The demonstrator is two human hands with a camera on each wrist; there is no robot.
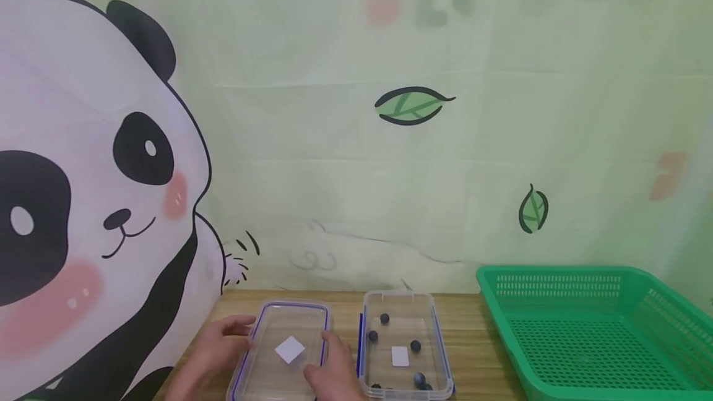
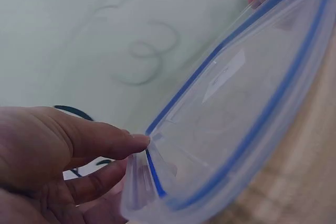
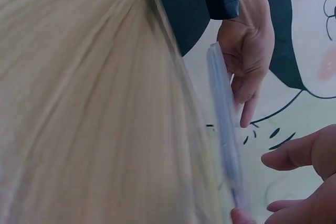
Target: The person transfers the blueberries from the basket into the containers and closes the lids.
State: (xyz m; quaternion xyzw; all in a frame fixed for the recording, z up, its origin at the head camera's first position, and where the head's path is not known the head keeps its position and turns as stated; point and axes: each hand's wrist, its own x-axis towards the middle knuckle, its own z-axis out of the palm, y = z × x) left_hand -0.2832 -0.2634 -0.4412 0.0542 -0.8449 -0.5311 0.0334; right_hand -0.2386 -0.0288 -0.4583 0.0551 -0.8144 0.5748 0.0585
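A clear plastic lid (image 1: 262, 364) with a blue seal and a white square sticker (image 1: 289, 349) is between both hands. My left hand (image 1: 223, 344) holds its left side; in the left wrist view the thumb (image 2: 118, 142) presses a corner at the blue seal, with fingers curled behind the edge. At the lid's right side is my right hand (image 1: 337, 369). In the right wrist view its thumb (image 3: 291, 156) stands apart from the lid, while one fingertip (image 3: 241, 216) touches the edge. Just to the right stands a clear box (image 1: 400, 311) holding several dark balls (image 1: 415, 346).
A green slotted basket (image 1: 492, 302) stands on the wooden table (image 1: 473, 333) at the right. Blue strips (image 1: 359, 342) show beside the box's lower sides. Behind the table hangs a pale green cloth (image 1: 334, 172) with a panda and leaves.
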